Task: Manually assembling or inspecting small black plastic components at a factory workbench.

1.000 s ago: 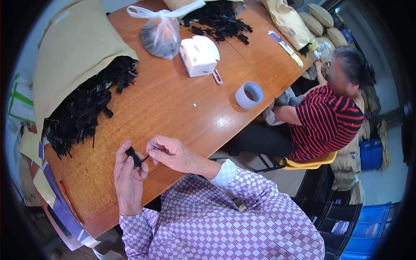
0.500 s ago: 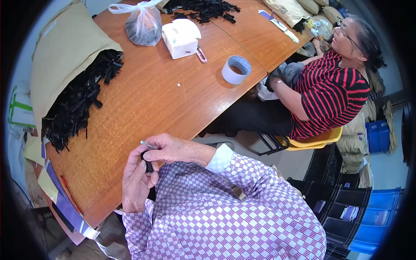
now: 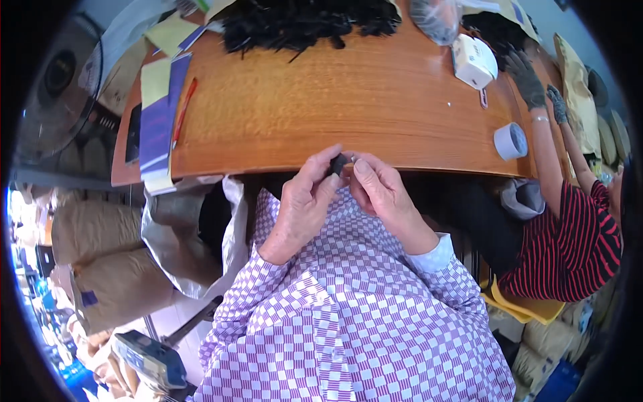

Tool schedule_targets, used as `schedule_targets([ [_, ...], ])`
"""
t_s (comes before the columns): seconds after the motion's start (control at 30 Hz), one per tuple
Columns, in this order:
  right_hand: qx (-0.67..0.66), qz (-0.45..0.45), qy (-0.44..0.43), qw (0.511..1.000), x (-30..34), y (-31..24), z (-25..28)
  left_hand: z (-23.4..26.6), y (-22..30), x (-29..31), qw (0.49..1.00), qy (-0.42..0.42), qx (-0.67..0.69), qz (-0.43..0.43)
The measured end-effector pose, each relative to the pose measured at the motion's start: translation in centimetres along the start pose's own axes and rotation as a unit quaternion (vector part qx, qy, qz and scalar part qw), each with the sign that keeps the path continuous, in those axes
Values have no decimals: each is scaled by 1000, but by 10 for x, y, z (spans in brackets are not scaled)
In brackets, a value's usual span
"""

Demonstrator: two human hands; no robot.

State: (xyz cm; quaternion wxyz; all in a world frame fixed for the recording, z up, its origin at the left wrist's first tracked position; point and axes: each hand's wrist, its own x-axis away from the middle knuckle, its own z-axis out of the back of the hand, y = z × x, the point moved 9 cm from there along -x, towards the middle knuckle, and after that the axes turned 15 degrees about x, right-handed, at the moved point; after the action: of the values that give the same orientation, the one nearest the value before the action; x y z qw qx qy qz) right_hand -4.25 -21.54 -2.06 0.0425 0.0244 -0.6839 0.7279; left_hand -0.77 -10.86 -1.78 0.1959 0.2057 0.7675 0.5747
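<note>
In front of my chest, just off the table's front edge, my two hands meet at the fingertips. My left hand [image 3: 301,204] is closed, pinching a small black piece [image 3: 337,165] between thumb and fingers. Right beside it my right hand [image 3: 388,195] is closed too, thumb against forefinger. A tiny pale bit shows at its fingertips, too small to name. A heap of black parts [image 3: 295,25] spreads over the far side of the wooden table [image 3: 301,100].
At left on the table lie purple and yellow papers [image 3: 157,114] and a red pen [image 3: 185,112]. A tape roll [image 3: 511,141] and white tissue pack [image 3: 474,61] stand at right. A co-worker's gloved hand [image 3: 526,77] reaches toward another black heap. An open sack [image 3: 171,234] hangs below the table edge.
My view has swung left and squared up to the table. My hands have drawn slightly apart, with the black piece still in the left. The co-worker's hands have moved onto the table.
</note>
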Motion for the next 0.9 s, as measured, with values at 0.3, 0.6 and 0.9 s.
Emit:
schedule_targets([
  [0.3,-68,-28,27,997,23,-27,-51,18,33,37,990,52,-41,-121],
  [0.6,-169,32,21,985,19,-20,-64,4,68,53,958,60,-168,-227],
  [0.9,204,114,-17,972,-20,-27,-59,37,53,37,972,103,-155,-141],
])
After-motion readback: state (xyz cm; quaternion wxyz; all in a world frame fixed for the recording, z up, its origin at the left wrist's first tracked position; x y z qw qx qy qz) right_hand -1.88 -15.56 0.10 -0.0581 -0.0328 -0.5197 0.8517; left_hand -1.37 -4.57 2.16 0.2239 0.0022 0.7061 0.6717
